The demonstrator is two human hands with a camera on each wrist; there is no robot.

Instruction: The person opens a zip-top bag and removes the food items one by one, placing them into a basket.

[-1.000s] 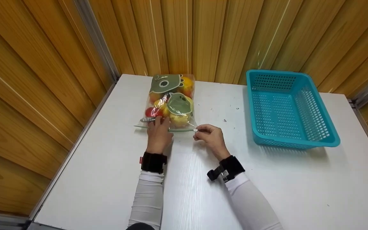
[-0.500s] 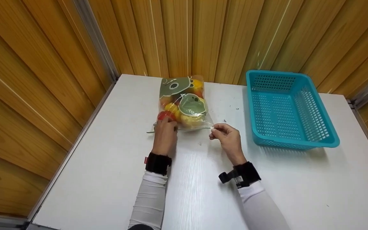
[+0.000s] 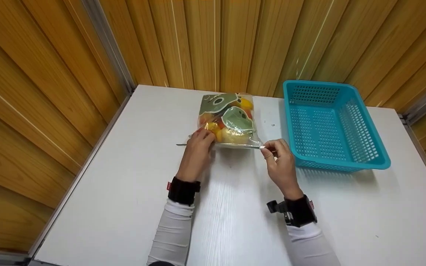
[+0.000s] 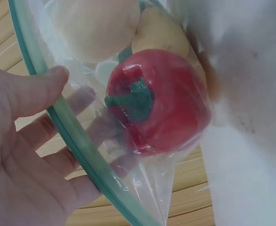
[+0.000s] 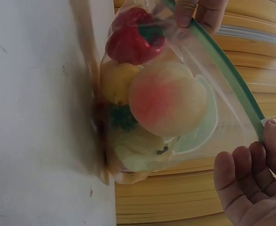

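A clear zip bag (image 3: 231,120) printed with green shapes is on the white table, full of play-looking fruit and vegetables. Through its plastic the right wrist view shows a peach (image 5: 166,99), a yellow fruit (image 5: 119,82) and a red bell pepper (image 5: 135,37). My left hand (image 3: 197,153) grips the bag near the left end of its mouth, thumb on one face and fingers behind the other, beside the bell pepper (image 4: 161,101). At the right end of the green zip strip (image 5: 227,70), my right hand (image 3: 281,162) pinches the small white slider (image 5: 264,122) between thumb and fingers.
A turquoise perforated basket (image 3: 346,166) with nothing in it stands at the right, close to my right hand. Wood-patterned panels (image 3: 235,44) rise behind the table (image 3: 124,177) and along its left side. Small specks mark the tabletop.
Both hands and the zip bag have shifted right, bringing the bag closer to the basket. Both hands keep hold of the bag's mouth, the right one at its corner.
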